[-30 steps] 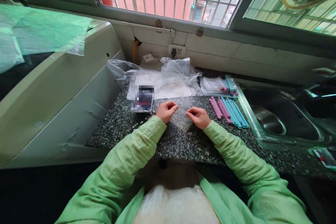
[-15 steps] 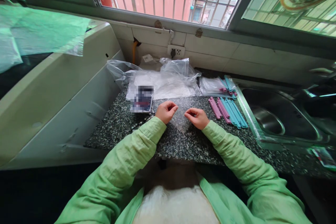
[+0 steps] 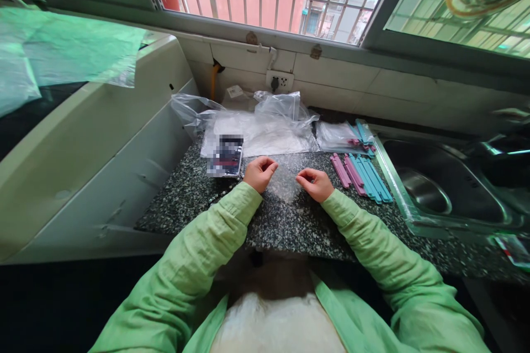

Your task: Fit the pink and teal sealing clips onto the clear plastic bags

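Observation:
A thin clear plastic bag [image 3: 285,185] is spread between my hands, low over the speckled countertop [image 3: 290,234]. My left hand [image 3: 260,173] is closed in a pinch at the bag's left side. Across from it, my right hand [image 3: 316,183] pinches the right side with thumb and forefinger. The bag's outline is faint, and its contact with the counter cannot be made out. Pink bag clips [image 3: 346,174] and blue bag clips [image 3: 370,177] lie in a row to the right of my right hand.
A phone [image 3: 228,157] lies left of my left hand. Behind are a heap of clear plastic bags [image 3: 273,135] and a smaller stack with clips [image 3: 335,135]. At right is a metal sink [image 3: 443,176]; at left, a pale raised panel [image 3: 124,121]. A wall socket [image 3: 280,81] is behind.
My hands have moved slightly apart, stretching the clear bag wider. The whole view has shifted a little; the clips, phone and heaped bags lie as before.

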Demonstrator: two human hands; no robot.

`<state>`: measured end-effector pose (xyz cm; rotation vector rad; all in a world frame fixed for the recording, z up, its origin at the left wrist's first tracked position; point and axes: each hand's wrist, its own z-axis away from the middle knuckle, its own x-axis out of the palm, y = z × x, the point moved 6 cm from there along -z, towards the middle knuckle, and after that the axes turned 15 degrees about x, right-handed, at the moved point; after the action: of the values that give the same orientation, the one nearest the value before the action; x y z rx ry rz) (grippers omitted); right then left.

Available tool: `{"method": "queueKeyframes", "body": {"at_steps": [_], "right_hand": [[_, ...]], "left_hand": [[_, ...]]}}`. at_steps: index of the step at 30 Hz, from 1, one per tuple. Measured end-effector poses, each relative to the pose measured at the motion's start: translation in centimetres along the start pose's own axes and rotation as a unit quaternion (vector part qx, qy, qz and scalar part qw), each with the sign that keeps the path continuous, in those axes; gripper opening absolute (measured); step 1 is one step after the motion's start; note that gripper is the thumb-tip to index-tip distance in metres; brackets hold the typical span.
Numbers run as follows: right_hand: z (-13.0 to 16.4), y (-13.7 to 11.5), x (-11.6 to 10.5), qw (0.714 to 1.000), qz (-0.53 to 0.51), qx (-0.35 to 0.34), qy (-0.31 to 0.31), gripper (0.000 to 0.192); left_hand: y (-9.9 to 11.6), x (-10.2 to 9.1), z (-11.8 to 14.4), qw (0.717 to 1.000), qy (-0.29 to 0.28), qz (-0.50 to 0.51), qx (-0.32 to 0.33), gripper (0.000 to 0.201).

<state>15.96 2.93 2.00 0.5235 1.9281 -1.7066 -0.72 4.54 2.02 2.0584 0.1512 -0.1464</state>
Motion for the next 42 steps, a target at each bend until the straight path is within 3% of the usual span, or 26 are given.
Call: {"method": "queueKeyframes", "body": {"at_steps": [7, 28, 42], "right_hand": [[-0.18, -0.04, -0.26, 0.999, 0.029, -0.007, 0.021, 0.019], [-0.45, 0.57, -0.1, 0.999, -0.021, 0.037, -0.033, 0.02], [-0.73, 0.85, -0.14, 0.999, -0.023, 0.044, -0.023, 0.019]], "left_hand": [[0.0, -0.04, 0.0, 1.0, 0.012, 0.008, -0.006, 0.017], [-0.3, -0.62, -0.05, 0.999, 0.045, 0.013, -0.019, 0.019], [-0.38, -0.58, -0.01, 0.997, 0.061, 0.032, -0.02, 0.018]]}}
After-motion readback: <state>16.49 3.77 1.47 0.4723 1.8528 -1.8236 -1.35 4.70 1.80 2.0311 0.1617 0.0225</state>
